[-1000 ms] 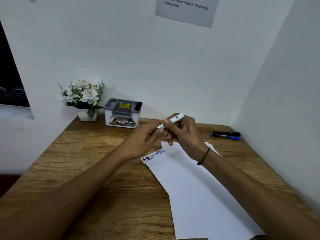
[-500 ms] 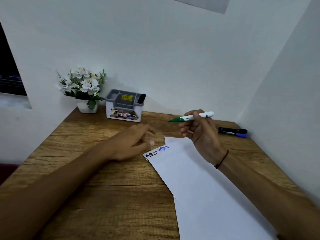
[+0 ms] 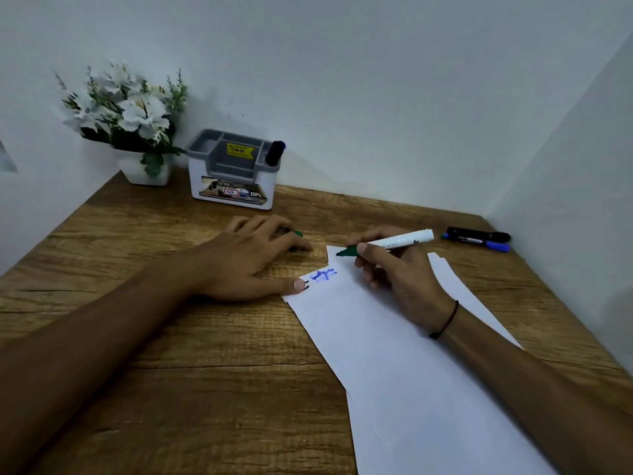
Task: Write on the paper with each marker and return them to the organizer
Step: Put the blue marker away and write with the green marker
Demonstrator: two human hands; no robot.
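My right hand [image 3: 400,275] grips an uncapped green marker [image 3: 394,242], white-barrelled, its tip just over the far edge of the white paper [image 3: 394,337]. Blue and black scribbles sit at the paper's near-left corner. My left hand [image 3: 246,258] lies flat on the table, thumb pressing that corner. A green cap [image 3: 298,233] peeks out from under its fingertips. The grey-and-white organizer [image 3: 233,173] stands by the back wall with one dark marker [image 3: 275,153] upright in its right slot.
A black marker [image 3: 478,233] and a blue marker [image 3: 486,244] lie side by side at the table's far right, near the side wall. A white pot of flowers [image 3: 126,108] stands left of the organizer. Walls close in behind and to the right.
My hands pulled apart with the cap off. My left hand dropped flat onto the table and paper corner. My right hand lowered the marker tip towards the paper.
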